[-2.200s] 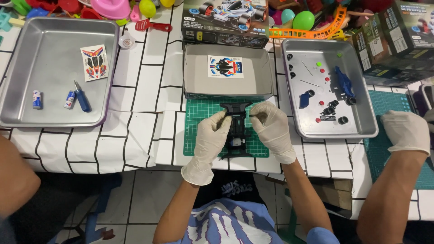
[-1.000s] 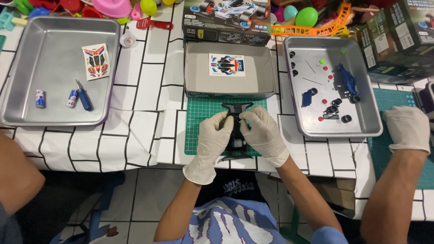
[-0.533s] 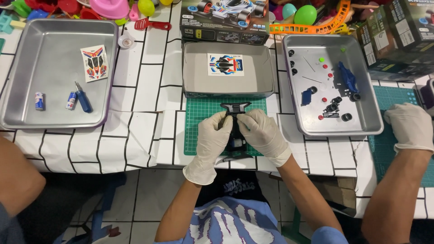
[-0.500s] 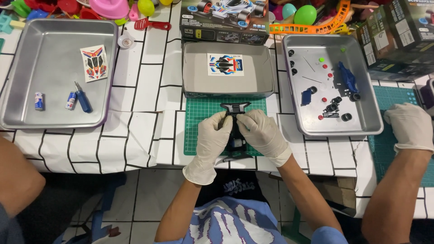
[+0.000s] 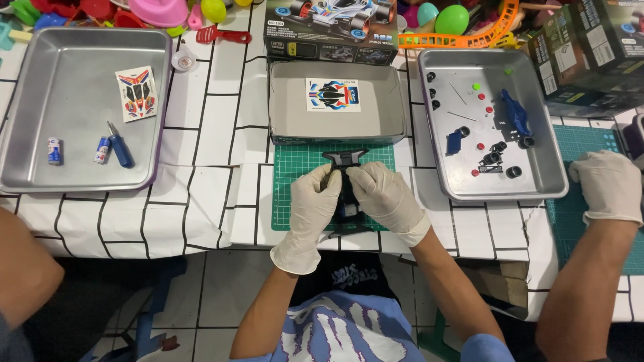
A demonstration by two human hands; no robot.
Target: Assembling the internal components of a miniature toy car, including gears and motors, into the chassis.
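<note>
head view: left hand [image 5: 314, 201] and right hand [image 5: 384, 198], both gloved, clenched around a black toy car chassis [image 5: 346, 175] over the green cutting mat [image 5: 295, 167] at the desk's near edge. risk, as judged: squeezing too hard could pop a small part loose off that edge.

Both gloved hands close in on the black toy car chassis [image 5: 345, 175] over the green cutting mat [image 5: 295, 174]: left hand [image 5: 314, 200] and right hand [image 5: 380, 194] sit tighter together than 2.2 s ago, fingertips now nearly meeting over the front half, chassis nose poking out above them. Right hand's wrist swings lower and further out. Co-worker's gloved hand [image 5: 607, 184] at the right edge slides down and inward onto the other green mat [image 5: 577, 144].
</note>
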